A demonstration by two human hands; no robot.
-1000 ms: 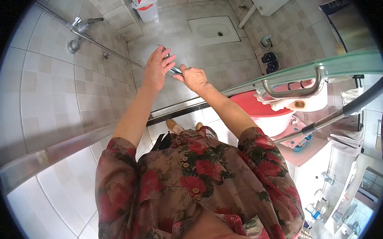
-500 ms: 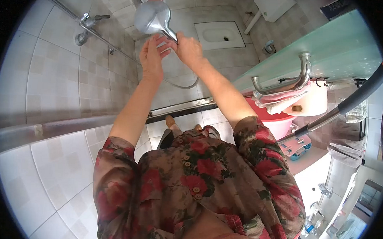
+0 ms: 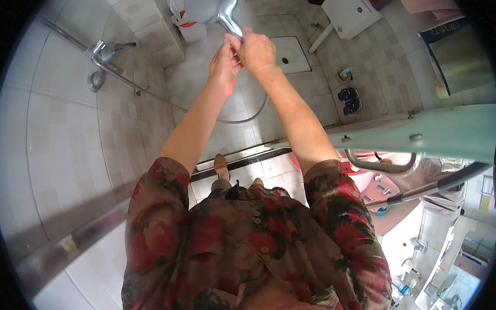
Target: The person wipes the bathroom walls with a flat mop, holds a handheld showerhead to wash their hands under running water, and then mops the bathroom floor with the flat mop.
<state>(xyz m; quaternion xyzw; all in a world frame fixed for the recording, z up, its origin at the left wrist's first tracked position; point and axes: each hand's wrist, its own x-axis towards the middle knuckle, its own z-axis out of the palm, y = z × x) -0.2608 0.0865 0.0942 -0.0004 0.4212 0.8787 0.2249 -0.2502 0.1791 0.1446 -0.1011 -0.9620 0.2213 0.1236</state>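
Observation:
A chrome shower head (image 3: 212,5) with a broad round face is raised at the top of the view. My right hand (image 3: 260,52) is closed around its handle, the knuckles toward me. Close against the handle's lower end is my left hand (image 3: 224,65), palm turned inward and fingers stretched upward, partly apart. Whether its fingertips touch the handle or the right hand is hard to see. A grey shower hose (image 3: 252,120) hangs in a curve below the hands; its join to the handle is hidden.
On the left wall is a chrome mixer tap (image 3: 101,54) with a pipe. A squat toilet (image 3: 295,54) is set in the floor ahead. A green glass door (image 3: 451,129) with a metal handle (image 3: 381,164) stands at right. Dark slippers (image 3: 349,101) lean by the wall. A raised sill (image 3: 242,156) crosses the floor.
Both hands and the shower head have moved up and slightly right in view. The left hand's fingers are closer to the handle. The view has shifted, showing more of the right wall.

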